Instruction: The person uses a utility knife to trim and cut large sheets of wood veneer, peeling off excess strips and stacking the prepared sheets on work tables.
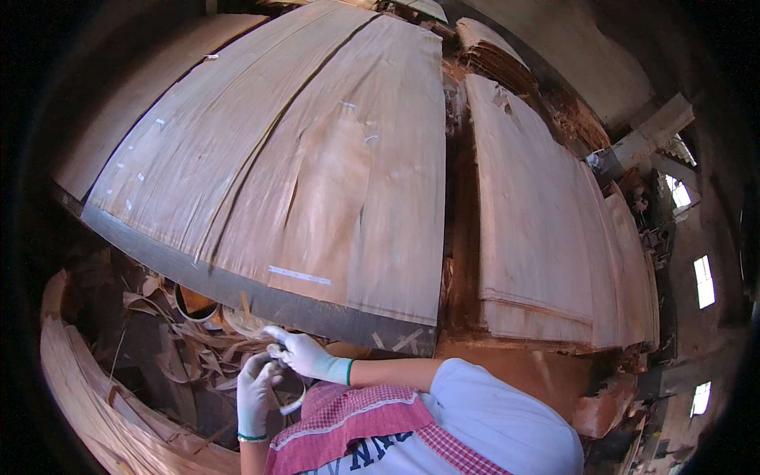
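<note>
My left hand point(253, 396) and my right hand point(310, 356), both in white gloves with green cuffs, meet just off the near edge of the table. Their fingers are bent together around something small and dark between them, too hidden to name. A pale curved strip point(293, 405) hangs just below the hands; whether they hold it I cannot tell. Beyond them, wide thin wood veneer sheets point(404, 158) lie side by side on the dark table point(301, 307). A long white tape strip point(299, 275) is stuck near their front edge, and a dark gap runs between two sheets.
To the right stands a stack of veneer sheets point(538, 229), with another stack point(491, 47) behind it. Veneer scraps point(182, 356) and a round container point(196, 305) lie below the table at left. A bundle of long veneer strips point(103, 412) curves along the lower left.
</note>
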The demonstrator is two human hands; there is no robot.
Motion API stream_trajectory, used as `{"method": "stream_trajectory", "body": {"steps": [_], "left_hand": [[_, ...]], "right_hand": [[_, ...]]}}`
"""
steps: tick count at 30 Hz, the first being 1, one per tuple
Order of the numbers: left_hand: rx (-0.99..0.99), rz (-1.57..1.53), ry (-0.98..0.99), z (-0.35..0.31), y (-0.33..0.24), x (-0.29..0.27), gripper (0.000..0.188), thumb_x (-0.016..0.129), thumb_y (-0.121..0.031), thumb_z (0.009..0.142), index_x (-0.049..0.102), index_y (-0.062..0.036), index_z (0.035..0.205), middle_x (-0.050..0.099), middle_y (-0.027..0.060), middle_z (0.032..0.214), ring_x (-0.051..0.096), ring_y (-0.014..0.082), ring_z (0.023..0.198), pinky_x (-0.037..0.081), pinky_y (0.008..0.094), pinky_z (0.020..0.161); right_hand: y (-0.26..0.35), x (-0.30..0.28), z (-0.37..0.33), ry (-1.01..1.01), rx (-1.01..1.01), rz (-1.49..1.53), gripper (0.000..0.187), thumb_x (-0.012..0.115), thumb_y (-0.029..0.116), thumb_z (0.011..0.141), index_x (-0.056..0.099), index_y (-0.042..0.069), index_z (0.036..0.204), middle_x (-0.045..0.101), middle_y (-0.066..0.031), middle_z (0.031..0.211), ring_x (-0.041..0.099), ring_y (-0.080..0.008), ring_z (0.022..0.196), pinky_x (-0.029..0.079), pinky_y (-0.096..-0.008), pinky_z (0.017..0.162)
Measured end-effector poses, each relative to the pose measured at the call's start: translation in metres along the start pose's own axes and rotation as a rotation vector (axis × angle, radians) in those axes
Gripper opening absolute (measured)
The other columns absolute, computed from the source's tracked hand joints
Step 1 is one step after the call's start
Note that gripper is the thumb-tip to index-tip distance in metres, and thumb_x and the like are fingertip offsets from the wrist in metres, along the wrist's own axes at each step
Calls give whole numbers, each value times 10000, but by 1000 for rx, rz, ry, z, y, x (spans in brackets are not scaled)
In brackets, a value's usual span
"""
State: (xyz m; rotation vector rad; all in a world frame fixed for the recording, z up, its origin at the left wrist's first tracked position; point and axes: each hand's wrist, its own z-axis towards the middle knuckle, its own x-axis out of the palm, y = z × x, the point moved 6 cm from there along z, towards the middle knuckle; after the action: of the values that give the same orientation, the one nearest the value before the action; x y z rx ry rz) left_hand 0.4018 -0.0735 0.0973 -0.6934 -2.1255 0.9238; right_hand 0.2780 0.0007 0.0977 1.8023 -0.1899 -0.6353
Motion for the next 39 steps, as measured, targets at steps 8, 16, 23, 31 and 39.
{"method": "stream_trajectory", "body": {"steps": [8, 16, 23, 31, 39], "left_hand": [[59, 282, 19, 19, -14, 1, 99, 632, -119, 905, 615, -30, 943, 611, 0, 797, 553, 59, 705, 461, 210, 623], [245, 683, -407, 96, 2, -127, 162, 647, -136, 860, 612, 14, 913, 625, 91, 760, 567, 146, 715, 479, 315, 677], [194, 903, -683, 215, -18, -254, 205, 664, -200, 814, 653, -47, 949, 634, 200, 918, 624, 368, 890, 497, 433, 790], [181, 1502, -871, 282, -36, -266, 105, 582, -156, 824, 664, -95, 849, 632, 122, 872, 650, 294, 821, 540, 392, 711], [294, 1184, -1059, 205, -111, -326, 117, 648, -206, 701, 693, -102, 731, 625, 151, 753, 640, 330, 818, 524, 437, 703]], "right_hand": [[-4, 9, 14, 140, 75, -151, 474, 541, 205, 887, 452, 115, 1345, 645, -248, 1021, 632, -415, 946, 497, -486, 801], [13, 3, 27, -77, -146, -533, 251, 562, 235, 929, 637, 71, 1103, 558, -200, 1186, 598, -353, 1027, 494, -421, 867], [-47, 87, 104, -124, 298, 435, 224, 577, 169, 937, 623, 27, 1105, 601, -125, 1016, 595, -241, 970, 468, -336, 861], [-76, 163, 243, -365, 607, 117, 435, 579, 322, 946, 600, -40, 1186, 617, -158, 1217, 582, -242, 1077, 446, -338, 915], [-135, 176, 271, -329, 311, 398, 469, 568, 343, 943, 576, -39, 1214, 607, -170, 1241, 584, -276, 1122, 438, -375, 955]]}}
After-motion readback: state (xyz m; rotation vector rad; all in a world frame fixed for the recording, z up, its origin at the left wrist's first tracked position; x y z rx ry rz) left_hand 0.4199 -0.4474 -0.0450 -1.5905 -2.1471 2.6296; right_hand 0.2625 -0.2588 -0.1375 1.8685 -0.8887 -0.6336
